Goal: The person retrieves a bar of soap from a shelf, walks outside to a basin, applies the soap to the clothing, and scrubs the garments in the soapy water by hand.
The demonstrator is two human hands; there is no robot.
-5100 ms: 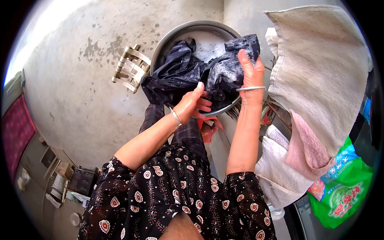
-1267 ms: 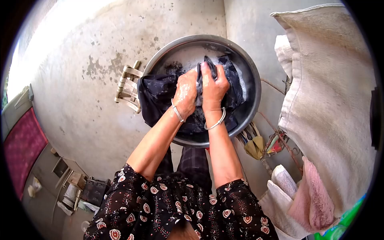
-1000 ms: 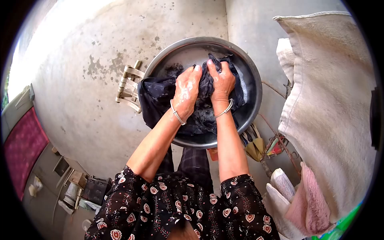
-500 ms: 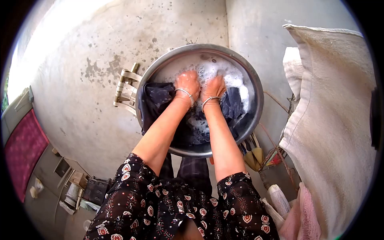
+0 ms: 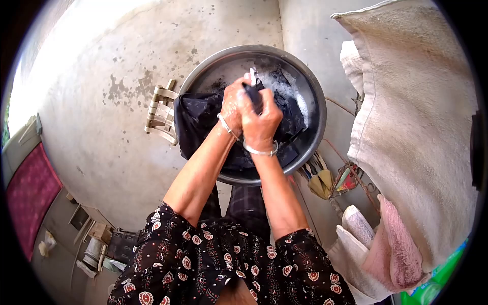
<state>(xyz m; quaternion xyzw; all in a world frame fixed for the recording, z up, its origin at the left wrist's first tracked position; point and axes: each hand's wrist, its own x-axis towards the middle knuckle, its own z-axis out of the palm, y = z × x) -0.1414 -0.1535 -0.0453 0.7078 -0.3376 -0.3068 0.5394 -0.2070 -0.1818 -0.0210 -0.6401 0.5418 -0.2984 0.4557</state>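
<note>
A large metal basin (image 5: 317, 109) holds wet dark cloth (image 5: 201, 114) and some white suds (image 5: 301, 99). Over its middle, my left hand (image 5: 234, 104) and my right hand (image 5: 262, 119) are close together, both closed round a bunched piece of the dark cloth that shows between the fingers. A small white bit (image 5: 253, 75), foam or part of the garment, sits at the top of the bunch. Part of the cloth hangs over the basin's left rim. A bangle circles each wrist.
A low woven-strap stool (image 5: 161, 113) shows at the basin's left edge. Hanging at the right are a big beige towel (image 5: 406, 117) and a pink towel (image 5: 399, 249). Brushes or brooms (image 5: 320, 183) lie below right. Small items (image 5: 96, 244) stand at the lower left.
My hands have risen out of the suds and come together with dark cloth bunched between them. The basin and the towels sit a little further left and higher in the picture.
</note>
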